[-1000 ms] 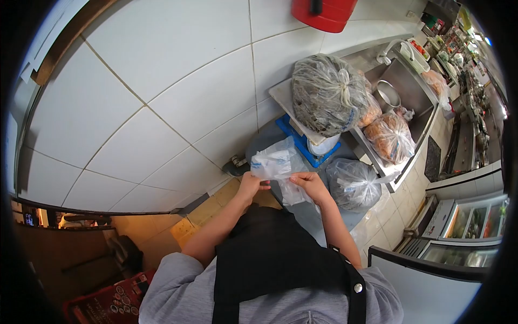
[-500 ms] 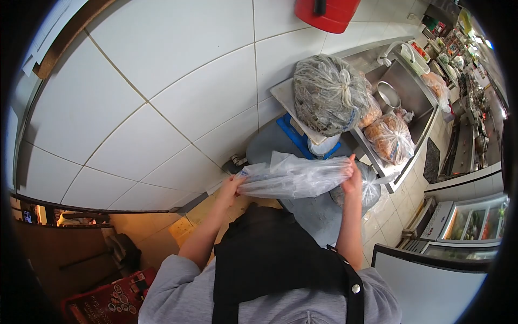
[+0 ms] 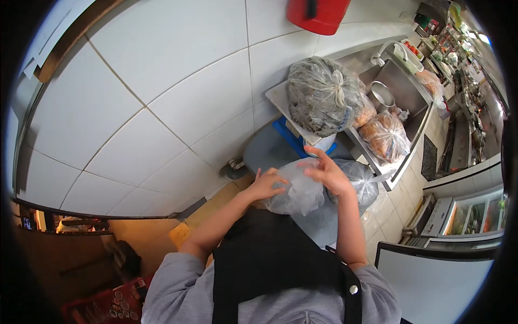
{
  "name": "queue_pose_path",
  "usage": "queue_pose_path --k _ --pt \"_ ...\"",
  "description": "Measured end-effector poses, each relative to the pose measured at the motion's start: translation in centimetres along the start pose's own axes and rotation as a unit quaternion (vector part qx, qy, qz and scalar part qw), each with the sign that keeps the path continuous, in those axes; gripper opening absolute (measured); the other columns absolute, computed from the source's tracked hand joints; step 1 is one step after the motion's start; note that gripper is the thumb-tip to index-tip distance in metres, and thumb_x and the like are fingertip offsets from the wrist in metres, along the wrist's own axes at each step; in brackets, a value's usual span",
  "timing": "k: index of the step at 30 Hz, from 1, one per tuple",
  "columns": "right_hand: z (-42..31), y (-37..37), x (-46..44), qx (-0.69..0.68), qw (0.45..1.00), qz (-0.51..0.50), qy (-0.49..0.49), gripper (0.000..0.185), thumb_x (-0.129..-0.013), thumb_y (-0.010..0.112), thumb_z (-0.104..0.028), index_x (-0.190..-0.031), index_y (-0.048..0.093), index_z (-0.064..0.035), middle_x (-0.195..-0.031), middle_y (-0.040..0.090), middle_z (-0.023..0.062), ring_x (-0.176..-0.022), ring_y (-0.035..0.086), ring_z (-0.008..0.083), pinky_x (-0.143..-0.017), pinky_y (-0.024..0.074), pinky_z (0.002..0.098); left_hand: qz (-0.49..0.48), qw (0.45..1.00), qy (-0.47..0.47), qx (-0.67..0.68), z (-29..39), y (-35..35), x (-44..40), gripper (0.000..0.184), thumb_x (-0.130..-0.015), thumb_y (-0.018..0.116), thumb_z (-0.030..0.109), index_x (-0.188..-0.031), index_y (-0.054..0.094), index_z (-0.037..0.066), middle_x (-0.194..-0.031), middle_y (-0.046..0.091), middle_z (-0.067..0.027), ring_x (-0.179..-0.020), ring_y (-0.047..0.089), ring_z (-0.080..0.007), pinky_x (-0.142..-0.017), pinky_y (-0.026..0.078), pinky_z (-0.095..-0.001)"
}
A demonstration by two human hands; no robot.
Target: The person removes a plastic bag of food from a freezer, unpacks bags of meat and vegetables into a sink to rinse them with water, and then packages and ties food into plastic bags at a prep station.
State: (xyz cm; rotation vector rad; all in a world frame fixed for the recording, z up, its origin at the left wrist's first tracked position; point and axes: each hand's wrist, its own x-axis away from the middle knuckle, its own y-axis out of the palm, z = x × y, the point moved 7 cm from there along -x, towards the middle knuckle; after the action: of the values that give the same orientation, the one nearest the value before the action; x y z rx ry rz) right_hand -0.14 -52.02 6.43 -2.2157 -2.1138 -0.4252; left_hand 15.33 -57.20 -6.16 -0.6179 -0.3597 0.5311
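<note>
A clear plastic bag [image 3: 299, 189], loosely crumpled, is between my two hands, in front of my black apron. My left hand [image 3: 265, 185] is at the bag's left side with its fingers spread. On the other side, my right hand [image 3: 328, 174] has its fingers apart, the index finger stretched out, over the bag's upper right edge. I cannot tell whether the bag rests on the grey surface [image 3: 261, 151] below. Just right of my right hand is a tied plastic bag [image 3: 359, 181] with dark contents.
Behind my hands, a large tied bag of dark contents [image 3: 321, 100] sits on a blue-based scale [image 3: 288, 137]. A steel sink [image 3: 402, 81] is to the right, near a tied bag of brownish food [image 3: 383, 136]. A red container [image 3: 318, 16] is up by the tiled wall.
The plastic bag was stretched wide between both hands; now it is bunched up. My hands have come closer together, and their fingers have spread.
</note>
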Motion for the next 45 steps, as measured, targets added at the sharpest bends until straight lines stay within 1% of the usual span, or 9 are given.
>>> queue_pose_path --k 5,7,13,19,21,24,29,34,45 --pt "2.1 -7.5 2.1 0.516 0.852 -0.071 -0.061 0.034 -0.069 0.069 -0.006 -0.101 0.065 -0.018 -0.097 0.057 0.0075 -0.095 0.054 0.0238 -0.076 0.0445 0.0337 0.011 0.999 0.045 -0.011 -1.1 -2.4 1.2 0.021 -0.077 0.058 0.01 -0.093 0.068 0.018 -0.115 0.047 -0.0055 -0.094 0.052 -0.0228 -0.083 0.042 -0.0337" --pt "1.9 -10.0 2.9 0.73 0.682 0.018 -0.044 0.02 -0.068 0.067 -0.005 -0.085 0.067 -0.0157 -0.098 0.056 0.012 -0.094 0.054 0.0302 -0.079 0.045 0.0348 -0.007 0.995 0.08 -0.05 -1.3 -1.7 1.3 0.027 -0.077 0.054 0.005 -0.097 0.068 0.018 -0.113 0.049 -0.0055 -0.087 0.054 -0.0223 -0.076 0.045 -0.0318" --pt "5.2 -12.6 3.6 0.529 0.823 0.196 -0.062 0.013 -0.071 0.066 -0.011 -0.083 0.059 -0.0116 -0.102 0.05 0.0138 -0.09 0.056 0.0343 -0.078 0.0462 0.0394 0.02 0.969 0.066 0.238 -0.2 -1.2 0.4 0.045 -0.072 0.045 -0.003 -0.105 0.067 0.019 -0.103 0.055 -0.008 -0.086 0.055 -0.0213 -0.074 0.044 -0.0295" --pt "3.5 -16.6 2.9 0.701 0.696 0.153 0.033 0.014 -0.068 0.068 -0.009 -0.081 0.063 -0.0106 -0.099 0.053 0.0132 -0.1 0.05 0.0318 -0.078 0.045 0.0376 0.074 0.988 0.121 -0.056 -1.3 0.6 0.9 0.035 -0.078 0.052 0.004 -0.107 0.066 0.018 -0.111 0.055 -0.0107 -0.089 0.057 -0.0238 -0.075 0.045 -0.0327" --pt "0.8 -14.9 1.8 0.597 0.792 -0.127 -0.027 0.009 -0.074 0.066 -0.01 -0.083 0.066 -0.0126 -0.102 0.057 0.0119 -0.098 0.054 0.0272 -0.077 0.0475 0.0331 0.008 0.998 -0.039 0.043 -1.6 0.9 0.6 0.038 -0.076 0.061 0.011 -0.114 0.061 0.017 -0.117 0.052 -0.012 -0.099 0.055 -0.0277 -0.084 0.044 -0.0346" --pt "-10.3 -13.2 -1.1 0.479 0.865 0.053 -0.141 0.017 -0.077 0.066 -0.017 -0.09 0.065 -0.0068 -0.093 0.062 0.0107 -0.088 0.058 0.0213 -0.077 0.046 0.0306 0.032 0.995 0.027 0.087 -1.5 2.5 0.3 0.052 -0.074 0.062 0.012 -0.124 0.051 0.011 -0.123 0.048 -0.013 -0.111 0.05 -0.0271 -0.095 0.039 -0.0344" --pt "-16.7 -10.5 -9.0 0.552 0.773 0.154 -0.273 0.031 -0.079 0.064 -0.022 -0.104 0.06 -0.0042 -0.093 0.062 0.0148 -0.084 0.058 0.0274 -0.078 0.0458 0.0359 -0.027 0.965 0.051 0.258 -0.3 3.9 0.2 0.065 -0.073 0.063 0.005 -0.133 0.04 0.012 -0.132 0.041 -0.0099 -0.117 0.045 -0.0217 -0.096 0.039 -0.0337" --pt "-14.5 -10.6 -14.7 0.71 0.632 0.221 -0.218 0.031 -0.078 0.064 -0.024 -0.102 0.06 -0.0039 -0.099 0.061 0.0173 -0.092 0.057 0.034 -0.08 0.0462 0.0419 -0.014 0.739 -0.145 0.658 -3.4 5.4 1.6 0.065 -0.076 0.058 -0.007 -0.133 0.04 0.018 -0.123 0.048 -0.0077 -0.104 0.054 -0.0198 -0.084 0.048 -0.0343" --pt "-15.4 -11.1 -17.1 0.8 0.577 0.106 -0.128 0.036 -0.067 0.069 -0.026 -0.09 0.059 0.0004 -0.091 0.062 0.0201 -0.092 0.058 0.0348 -0.08 0.0449 0.0413 0.034 0.898 -0.142 0.414 -7.0 7.1 4.2 0.074 -0.071 0.064 0.007 -0.138 0.033 0.015 -0.133 0.038 -0.0112 -0.12 0.038 -0.0214 -0.098 0.034 -0.038"
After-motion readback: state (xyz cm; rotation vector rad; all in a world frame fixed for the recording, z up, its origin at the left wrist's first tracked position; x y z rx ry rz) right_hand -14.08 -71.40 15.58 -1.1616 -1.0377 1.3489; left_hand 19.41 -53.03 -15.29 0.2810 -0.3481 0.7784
